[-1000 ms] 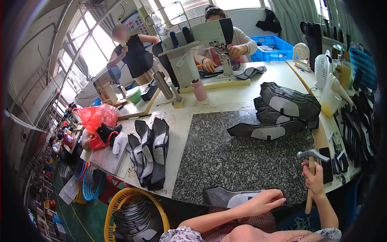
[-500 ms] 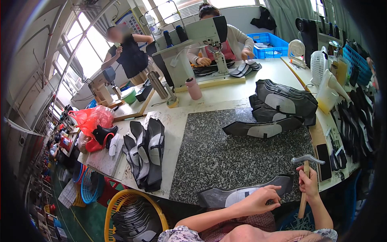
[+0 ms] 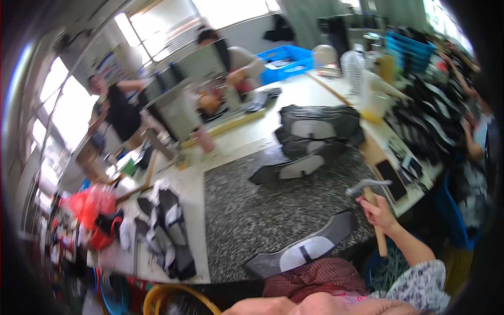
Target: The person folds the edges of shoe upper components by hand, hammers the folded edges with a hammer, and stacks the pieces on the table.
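Note:
My right hand [image 3: 379, 214] is closed round the wooden handle of a hammer [image 3: 371, 191]. The hammer's grey metal head is up, over the right edge of the dark speckled stone slab [image 3: 231, 210]. A curved black shoe-upper piece [image 3: 310, 242] with a pale grey patch and a small black tab lies flat on the slab's near edge, left of my right hand and apart from it. My left hand is out of view; only some bare skin of an arm [image 3: 260, 306] shows at the lower edge.
Stacked black pieces [image 3: 320, 126] lie at the slab's far side, more pieces [image 3: 170, 231] on the table at left. A phone [image 3: 391, 178] lies right of the slab. A pink bottle [image 3: 203, 139] and a sewing machine [image 3: 184, 94] stand beyond; two people are behind. A yellow basket [image 3: 152, 299] stands below.
My left hand has left the near piece and dropped out of view. The whole view has swung right and is blurred. My right hand still holds the hammer.

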The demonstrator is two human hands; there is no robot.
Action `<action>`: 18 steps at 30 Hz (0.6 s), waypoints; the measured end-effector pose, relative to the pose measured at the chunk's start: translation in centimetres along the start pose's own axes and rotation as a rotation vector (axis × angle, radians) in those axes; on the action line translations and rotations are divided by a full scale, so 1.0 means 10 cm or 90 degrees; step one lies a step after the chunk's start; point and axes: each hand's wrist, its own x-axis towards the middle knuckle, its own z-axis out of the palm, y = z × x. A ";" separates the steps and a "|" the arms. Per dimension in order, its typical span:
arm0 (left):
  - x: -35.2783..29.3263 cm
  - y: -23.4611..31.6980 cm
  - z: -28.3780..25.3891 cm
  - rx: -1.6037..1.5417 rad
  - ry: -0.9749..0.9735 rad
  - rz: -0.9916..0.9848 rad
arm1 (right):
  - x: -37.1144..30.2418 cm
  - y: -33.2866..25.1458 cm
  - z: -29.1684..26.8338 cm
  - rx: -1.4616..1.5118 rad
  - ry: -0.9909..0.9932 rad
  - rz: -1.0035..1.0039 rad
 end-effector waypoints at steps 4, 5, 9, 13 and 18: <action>0.28 -0.16 -0.20 -0.080 -0.204 0.026 | 0.18 0.15 0.02 -0.002 -0.047 -0.016; 0.39 -0.19 -0.22 -0.100 -0.257 0.036 | 0.18 0.17 0.01 -0.003 -0.042 -0.017; 0.69 -0.25 -0.23 -0.143 -0.398 0.058 | 0.15 0.18 0.00 0.003 -0.046 -0.019; 0.82 -0.25 -0.15 -0.161 -0.453 0.073 | 0.08 0.19 -0.04 -0.008 -0.022 -0.022; 0.80 -0.19 -0.04 -0.157 -0.446 0.088 | 0.10 0.25 -0.11 -0.012 -0.016 -0.044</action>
